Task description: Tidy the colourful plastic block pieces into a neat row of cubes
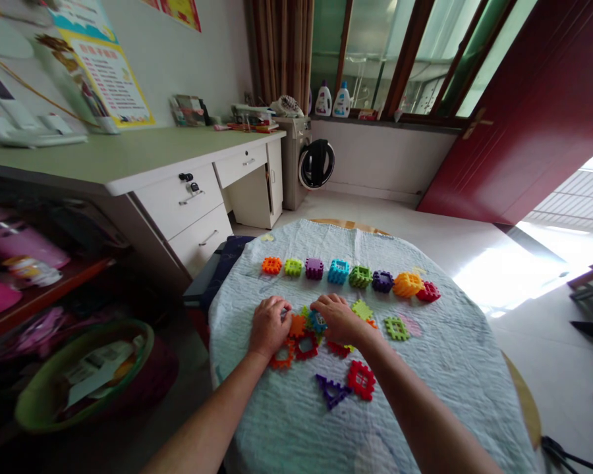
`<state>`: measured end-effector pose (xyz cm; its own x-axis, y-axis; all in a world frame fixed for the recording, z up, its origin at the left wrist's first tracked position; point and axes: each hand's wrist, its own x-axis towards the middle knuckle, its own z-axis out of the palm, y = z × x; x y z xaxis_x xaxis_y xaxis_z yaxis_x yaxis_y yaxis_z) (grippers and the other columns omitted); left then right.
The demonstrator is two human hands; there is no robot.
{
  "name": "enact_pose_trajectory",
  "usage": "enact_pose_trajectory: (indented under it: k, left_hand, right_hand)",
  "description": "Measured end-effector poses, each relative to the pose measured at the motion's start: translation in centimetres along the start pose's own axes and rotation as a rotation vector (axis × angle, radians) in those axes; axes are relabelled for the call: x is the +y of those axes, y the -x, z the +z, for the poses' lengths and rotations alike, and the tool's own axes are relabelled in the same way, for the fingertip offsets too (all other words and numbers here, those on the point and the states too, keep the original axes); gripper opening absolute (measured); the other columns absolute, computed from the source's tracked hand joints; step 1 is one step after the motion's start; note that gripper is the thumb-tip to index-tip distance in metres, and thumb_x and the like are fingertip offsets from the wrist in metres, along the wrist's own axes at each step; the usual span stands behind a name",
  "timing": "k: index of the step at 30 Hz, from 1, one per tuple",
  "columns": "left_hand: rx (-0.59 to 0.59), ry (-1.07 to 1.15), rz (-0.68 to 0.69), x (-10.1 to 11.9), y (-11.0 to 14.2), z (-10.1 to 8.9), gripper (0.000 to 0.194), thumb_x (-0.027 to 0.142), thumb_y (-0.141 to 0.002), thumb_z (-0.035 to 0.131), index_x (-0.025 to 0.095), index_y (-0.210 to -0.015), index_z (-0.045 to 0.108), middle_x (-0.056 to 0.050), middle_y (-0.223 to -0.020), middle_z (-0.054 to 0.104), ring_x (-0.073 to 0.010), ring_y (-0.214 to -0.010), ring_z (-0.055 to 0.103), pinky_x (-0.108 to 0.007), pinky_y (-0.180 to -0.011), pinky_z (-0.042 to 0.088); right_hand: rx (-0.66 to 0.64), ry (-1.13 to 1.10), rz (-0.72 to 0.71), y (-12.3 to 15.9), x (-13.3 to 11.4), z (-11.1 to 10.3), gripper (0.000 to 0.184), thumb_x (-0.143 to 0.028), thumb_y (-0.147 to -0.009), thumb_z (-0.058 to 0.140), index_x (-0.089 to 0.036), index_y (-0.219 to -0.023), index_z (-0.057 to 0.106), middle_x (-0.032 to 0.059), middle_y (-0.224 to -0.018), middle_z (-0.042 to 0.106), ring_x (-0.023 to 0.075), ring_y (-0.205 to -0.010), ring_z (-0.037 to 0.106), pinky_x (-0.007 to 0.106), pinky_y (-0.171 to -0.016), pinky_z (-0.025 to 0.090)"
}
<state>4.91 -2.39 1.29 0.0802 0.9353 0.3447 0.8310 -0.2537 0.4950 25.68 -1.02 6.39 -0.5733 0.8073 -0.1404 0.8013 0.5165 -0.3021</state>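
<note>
Right now your right hand (340, 319) bends over a blue piece (318, 321) among toothed pieces (338, 349) near the middle of the cloth-covered surface (439, 368); I cannot tell whether its fingers grip that piece. Your left hand (269, 325) curls beside an orange piece (297, 325), and the hold of its fingers is unclear too. Beyond both hands stands a row of colored blocks (360, 276); nearer you, a purple triangle (332, 399) lies just beside a red square (352, 378)
</note>
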Motion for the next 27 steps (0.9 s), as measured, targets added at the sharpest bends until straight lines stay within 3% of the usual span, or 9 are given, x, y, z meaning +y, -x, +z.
enact_pose_trajectory:
  k: [4, 11, 17, 27]
  left_hand:
    - [-0.010, 0.019, -0.023, 0.1, -0.1, 0.0, 0.009, 0.020, -0.080, 0.055, 0.022, -0.084, 0.063, -0.004, -0.095, 0.065, -0.0223, -0.095, 0.057, -0.037, -0.092, 0.044]
    - [0.002, 0.029, -0.043, 0.4, 0.0, -0.1, 0.010, 0.017, -0.078, 0.056, 0.023, -0.082, 0.062, -0.004, -0.093, 0.065, -0.0222, -0.095, 0.058, -0.038, -0.093, 0.043]
    - [-0.010, 0.033, -0.037, 0.4, 0.0, -0.2, 0.010, 0.016, -0.078, 0.055, 0.022, -0.082, 0.062, -0.004, -0.092, 0.064, -0.0222, -0.094, 0.057, -0.038, -0.091, 0.043]
    - [-0.003, 0.037, -0.042, 0.4, 0.0, -0.2, 0.010, 0.017, -0.079, 0.055, 0.023, -0.082, 0.062, -0.004, -0.092, 0.064, -0.0220, -0.094, 0.057, -0.037, -0.091, 0.043]
  right_hand:
    - [0.103, -0.038, 0.045, 0.2, 1.3, -1.5, 0.059, -0.017, -0.065, 0.066, -0.023, -0.123, 0.056, 0.0078, -0.117, 0.057, 0.0255, -0.110, 0.045, 0.037, -0.094, 0.034]
    - [0.390, 0.023, 0.289, -2.0, 7.2, -6.3, 0.063, -0.025, -0.070, 0.063, -0.019, -0.132, 0.052, 0.0116, -0.124, 0.058, 0.0298, -0.114, 0.046, 0.039, -0.092, 0.034]
    - [0.289, 0.092, 0.341, -4.4, 9.6, -7.5, 0.061, -0.026, -0.069, 0.064, -0.020, -0.129, 0.055, 0.0104, -0.125, 0.060, 0.0306, -0.113, 0.048, 0.037, -0.089, 0.035]
    - [0.185, 0.107, 0.320, -6.0, 9.6, -6.9, 0.066, -0.032, -0.069, 0.068, -0.021, -0.132, 0.054, 0.0120, -0.128, 0.057, 0.0321, -0.114, 0.048, 0.036, -0.087, 0.037]
